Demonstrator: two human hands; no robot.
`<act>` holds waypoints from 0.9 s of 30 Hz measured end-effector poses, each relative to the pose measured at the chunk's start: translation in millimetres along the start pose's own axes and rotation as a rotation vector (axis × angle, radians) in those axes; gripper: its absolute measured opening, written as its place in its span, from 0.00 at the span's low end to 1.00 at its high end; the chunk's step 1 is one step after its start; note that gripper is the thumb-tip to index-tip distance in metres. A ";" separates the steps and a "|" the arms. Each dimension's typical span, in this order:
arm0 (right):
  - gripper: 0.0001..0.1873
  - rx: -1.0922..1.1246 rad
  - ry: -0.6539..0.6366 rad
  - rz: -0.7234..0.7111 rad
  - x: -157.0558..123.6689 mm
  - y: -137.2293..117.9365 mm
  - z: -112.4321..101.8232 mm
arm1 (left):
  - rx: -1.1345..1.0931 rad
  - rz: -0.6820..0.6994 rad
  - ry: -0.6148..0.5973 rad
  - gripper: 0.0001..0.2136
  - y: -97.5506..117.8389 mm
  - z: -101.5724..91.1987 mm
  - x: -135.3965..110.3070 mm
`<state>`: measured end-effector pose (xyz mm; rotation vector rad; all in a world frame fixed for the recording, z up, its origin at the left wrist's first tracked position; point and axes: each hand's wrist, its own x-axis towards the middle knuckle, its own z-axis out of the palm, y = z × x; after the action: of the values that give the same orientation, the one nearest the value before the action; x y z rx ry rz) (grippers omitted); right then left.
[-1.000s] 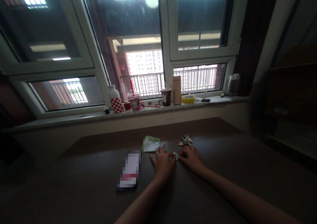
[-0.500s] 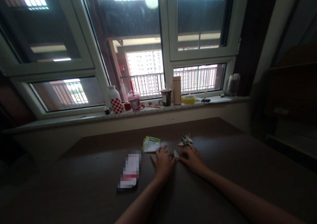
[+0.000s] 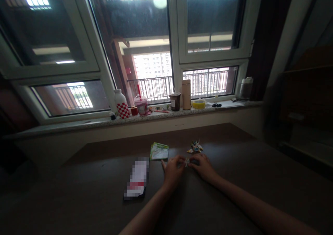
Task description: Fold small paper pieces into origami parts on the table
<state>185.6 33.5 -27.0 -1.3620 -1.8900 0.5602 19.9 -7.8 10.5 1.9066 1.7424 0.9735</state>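
Observation:
A small folded piece of patterned paper [image 3: 187,162] is pinched between my two hands, just over the brown table [image 3: 223,207]. My left hand [image 3: 173,169] grips its left side with thumb and fingertips, the other fingers curled. From the right, my right hand [image 3: 204,166] pinches the opposite side. Just beyond my right hand lies a pile of folded paper pieces [image 3: 195,146] with pointed tips. A stack of green and white paper sheets [image 3: 159,151] rests beyond my left hand. The exact shape of the folded paper is too small to make out.
Left of my hands lies a phone-like flat object [image 3: 137,177], its face blurred out. Along the windowsill [image 3: 156,116] stand a checkered bottle [image 3: 122,105], a pink drink cup [image 3: 141,105], a dark cup [image 3: 174,101], a tan flask [image 3: 186,94] and yellow tape [image 3: 198,104].
My left hand's fingers have curled in from a spread pose and moved closer around the folded paper. The paper now looks more spread and sits slightly to the right. My right hand has barely moved.

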 end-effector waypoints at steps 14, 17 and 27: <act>0.12 0.108 0.022 -0.106 0.3 2.9 -1.5 | -0.044 -0.043 -0.008 0.08 3.1 -5.7 -0.2; 0.09 0.112 0.007 -0.096 0.3 2.8 -1.9 | -0.035 -0.057 -0.004 0.07 2.9 -5.9 0.2; 0.06 0.087 -0.005 -0.113 -0.3 6.4 0.2 | -0.113 -0.057 0.025 0.07 0.7 -5.2 1.1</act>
<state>189.5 35.5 -31.7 -1.1916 -1.9104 0.5820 16.8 -7.7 14.8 1.7727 1.7081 1.0556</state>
